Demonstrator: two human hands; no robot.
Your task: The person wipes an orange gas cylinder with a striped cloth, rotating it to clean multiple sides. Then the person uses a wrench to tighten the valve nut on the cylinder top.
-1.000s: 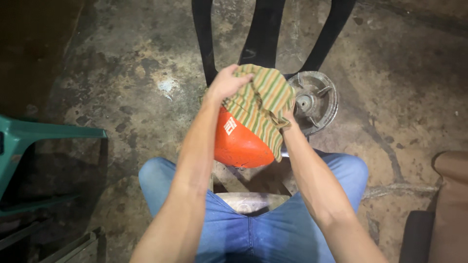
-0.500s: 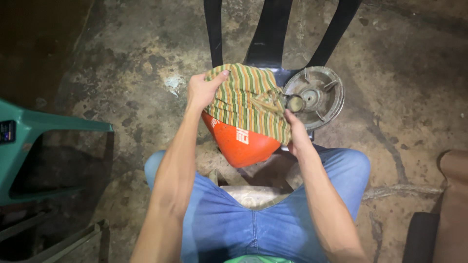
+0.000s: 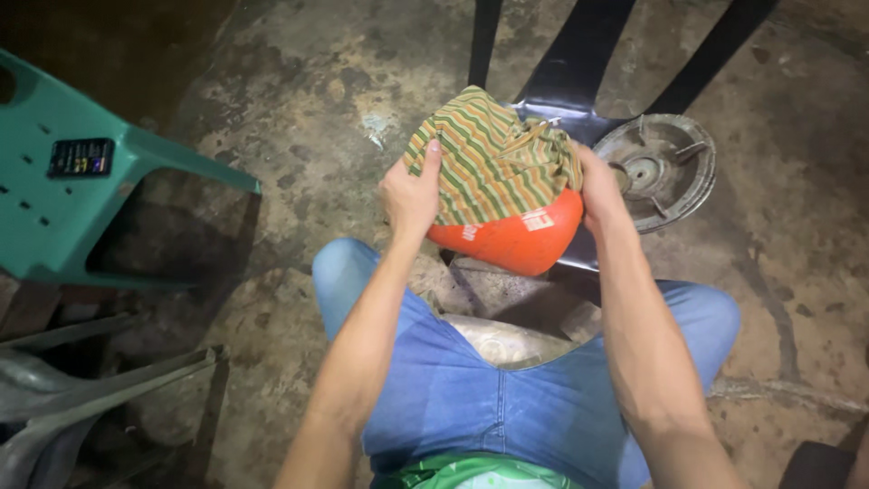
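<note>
Orange shell: a rounded, glossy orange object point(image 3: 511, 240) with small white markings, held up above the person's knees, in the middle of the view.
Cloth: a soft striped cloth point(image 3: 489, 154) in green, yellow and tan, bunched and creased, draped over the top of the orange shell so only its lower curve shows.
Left hand: the left hand point(image 3: 412, 195) grips the cloth against the shell's left side, thumb pointing up on the fabric, fingers closed round it.
Right hand: the right hand point(image 3: 599, 186) presses against the shell's right side at the cloth's edge; its fingers are hidden behind, so its grip cannot be told.
Metal ring: a dull grey round metal part point(image 3: 656, 170) with spokes lies just beyond the right hand, apart from the shell.
Black chair: dark plastic legs point(image 3: 579, 63) rise behind the cloth.
Green chair: a green plastic chair point(image 3: 81, 172) stands well to the left.
Floor: rough, stained concrete point(image 3: 299, 100), open between the green chair and the left hand.
Lap: blue jeans point(image 3: 471, 389) below the forearms.
</note>
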